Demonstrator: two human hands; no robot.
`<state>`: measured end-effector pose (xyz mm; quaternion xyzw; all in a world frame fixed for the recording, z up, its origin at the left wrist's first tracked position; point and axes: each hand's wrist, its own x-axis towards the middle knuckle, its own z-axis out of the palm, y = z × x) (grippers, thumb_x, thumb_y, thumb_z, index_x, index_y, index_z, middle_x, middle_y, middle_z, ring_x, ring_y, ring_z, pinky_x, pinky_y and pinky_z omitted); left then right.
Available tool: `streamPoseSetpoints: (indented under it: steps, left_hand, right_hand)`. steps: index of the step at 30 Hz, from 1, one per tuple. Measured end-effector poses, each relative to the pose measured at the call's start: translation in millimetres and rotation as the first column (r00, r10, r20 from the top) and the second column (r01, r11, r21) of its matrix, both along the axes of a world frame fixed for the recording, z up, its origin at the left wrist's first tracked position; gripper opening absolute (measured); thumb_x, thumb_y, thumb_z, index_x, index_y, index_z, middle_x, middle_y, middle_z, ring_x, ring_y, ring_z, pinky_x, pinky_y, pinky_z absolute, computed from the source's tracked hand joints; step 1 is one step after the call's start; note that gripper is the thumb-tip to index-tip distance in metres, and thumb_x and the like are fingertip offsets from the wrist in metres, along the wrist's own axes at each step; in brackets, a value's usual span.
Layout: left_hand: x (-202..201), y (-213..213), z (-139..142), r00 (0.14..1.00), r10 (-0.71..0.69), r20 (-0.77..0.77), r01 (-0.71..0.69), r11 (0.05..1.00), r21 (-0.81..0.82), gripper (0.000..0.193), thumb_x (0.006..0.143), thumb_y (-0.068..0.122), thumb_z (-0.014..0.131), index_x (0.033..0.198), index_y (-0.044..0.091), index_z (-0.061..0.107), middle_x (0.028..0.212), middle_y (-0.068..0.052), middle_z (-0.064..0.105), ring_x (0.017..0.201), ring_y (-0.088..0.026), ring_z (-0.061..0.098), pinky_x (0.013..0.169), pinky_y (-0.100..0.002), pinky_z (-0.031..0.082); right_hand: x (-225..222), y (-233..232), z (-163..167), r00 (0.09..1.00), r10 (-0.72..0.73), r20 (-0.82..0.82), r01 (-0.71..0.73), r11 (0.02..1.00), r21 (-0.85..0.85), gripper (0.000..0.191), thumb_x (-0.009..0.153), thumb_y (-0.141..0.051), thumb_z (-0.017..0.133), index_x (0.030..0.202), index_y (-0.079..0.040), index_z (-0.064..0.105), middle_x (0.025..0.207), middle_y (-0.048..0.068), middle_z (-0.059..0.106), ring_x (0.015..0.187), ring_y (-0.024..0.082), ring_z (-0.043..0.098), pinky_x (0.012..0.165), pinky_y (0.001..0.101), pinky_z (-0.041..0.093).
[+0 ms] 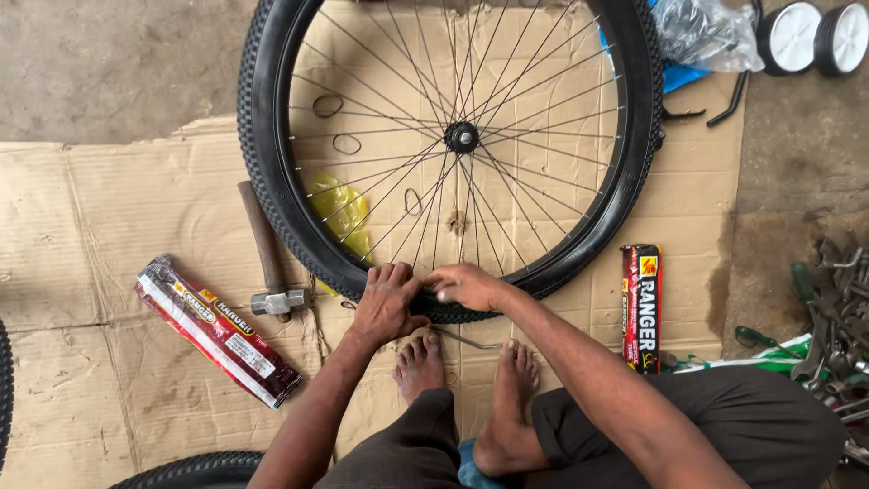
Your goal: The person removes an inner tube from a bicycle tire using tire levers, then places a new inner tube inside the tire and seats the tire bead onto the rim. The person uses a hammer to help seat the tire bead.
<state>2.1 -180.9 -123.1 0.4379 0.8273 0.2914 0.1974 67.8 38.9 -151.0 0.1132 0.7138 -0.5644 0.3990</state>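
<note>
A spoked bicycle wheel with a black knobby tyre (262, 163) lies flat on cardboard (100, 208) in front of me. My left hand (387, 303) presses down on the tyre's near edge, fingers spread over the rubber. My right hand (468, 286) grips the same stretch of tyre and rim right beside it, fingers curled over the edge. The two hands touch. A thin metal lever (463, 340) lies on the cardboard just under them, by my bare feet (421, 362).
A hammer (269, 258) lies left of the wheel, with a red-and-black packet (217, 330) below it. Another such packet (642, 308) stands right. Yellow plastic (339, 210) sits inside the wheel. Loose tools (828, 308) pile at the right; small white wheels (795, 34) at top right.
</note>
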Motion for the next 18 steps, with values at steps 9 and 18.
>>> streamPoseSetpoints:
  steps: [9,18]
  left_hand:
    - [-10.5,11.6,1.5,0.967,0.166,0.192,-0.163,0.986,-0.032,0.076,0.053,0.040,0.095,0.118,0.011,0.066,0.104,-0.011,0.070,0.107,-0.034,0.064,0.097,-0.047,0.041]
    - [10.5,-3.1,4.0,-0.034,0.705,0.709,-0.999,-0.017,-0.031,0.072,0.070,0.014,0.092,0.128,0.001,0.053,0.107,-0.005,0.064,0.098,-0.018,0.062,0.085,-0.033,0.053]
  right_hand:
    - [-22.0,-23.8,1.6,0.857,0.513,-0.050,-0.445,0.786,0.430,0.032,0.082,-0.020,0.076,0.111,-0.006,0.076,0.110,0.019,0.074,0.108,0.035,0.069,0.094,0.0436,0.053]
    - [-24.3,-42.4,-14.4,0.950,-0.307,0.051,0.307,0.901,-0.306,0.024,0.092,-0.004,0.069,0.116,-0.003,0.073,0.111,0.010,0.077,0.100,0.016,0.070,0.089,0.0303,0.057]
